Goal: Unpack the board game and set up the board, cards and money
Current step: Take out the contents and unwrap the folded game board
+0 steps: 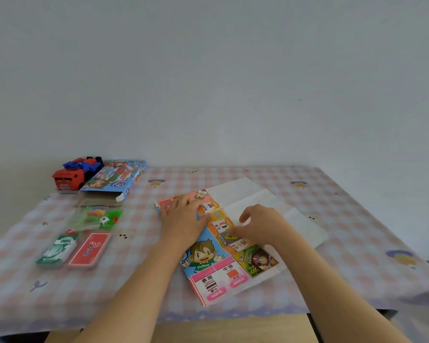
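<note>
Right now I'm watching the board (223, 256) lying part-unfolded mid-tablecloth (357, 219), printed side up; left hand (183, 216) is pressing flat on its left part, fingers straight; right hand (260, 224) is curling over the mid fold, can't tell if it's pinching paper; money stack (56, 248) & red cards (89, 248) are sitting side by side, well left of it.
</note>
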A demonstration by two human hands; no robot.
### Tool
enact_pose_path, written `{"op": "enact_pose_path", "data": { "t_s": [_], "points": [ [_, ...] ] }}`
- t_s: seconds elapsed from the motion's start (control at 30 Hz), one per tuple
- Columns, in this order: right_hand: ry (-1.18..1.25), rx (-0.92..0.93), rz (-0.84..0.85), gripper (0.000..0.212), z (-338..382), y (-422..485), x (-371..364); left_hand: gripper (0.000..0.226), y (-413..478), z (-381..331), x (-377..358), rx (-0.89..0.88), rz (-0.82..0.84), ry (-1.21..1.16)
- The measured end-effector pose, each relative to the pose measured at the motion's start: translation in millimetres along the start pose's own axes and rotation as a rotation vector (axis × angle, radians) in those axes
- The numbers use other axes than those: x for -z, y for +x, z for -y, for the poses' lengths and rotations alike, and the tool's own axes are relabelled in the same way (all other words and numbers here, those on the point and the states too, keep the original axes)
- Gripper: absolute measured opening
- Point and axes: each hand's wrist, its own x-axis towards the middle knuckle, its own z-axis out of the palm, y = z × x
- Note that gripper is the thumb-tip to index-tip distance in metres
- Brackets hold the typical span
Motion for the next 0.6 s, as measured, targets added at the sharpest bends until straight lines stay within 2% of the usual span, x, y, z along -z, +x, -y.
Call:
{"op": "enact_pose_path", "data": {
  "t_s": [0.07, 0.17, 0.33, 0.47, 0.6],
  "points": [
    [-0.058, 0.011, 0.092, 0.072, 3.0, -6.4, -1.2, 0.054, 0.7, -1.2, -1.2, 0.006, -0.008, 0.016],
    [-0.077, 0.037, 0.145, 0.084, 5.3, -12.9, -6.8, 0.055, -2.6, -4.0, -2.5, 0.009, -0.04, 0.025],
    [0.186, 0.04, 0.093, 0.096, -1.6, -13.1, -8.2, 0.049, -6.2, -0.4, -2.3, 0.026, -0.209, -0.136],
    [0.614, 0.044, -0.099, 0.069, -1.9, -5.7, -4.0, 0.05, -2.8, 3.1, 10.9, 0.097, -0.4, -0.347],
    [1.002, 0.087, -0.246, 0.04, 13.8, 2.2, 17.0, 0.056, -5.9, -7.0, 34.8, 0.154, -0.523, -0.699]
  ]
}}
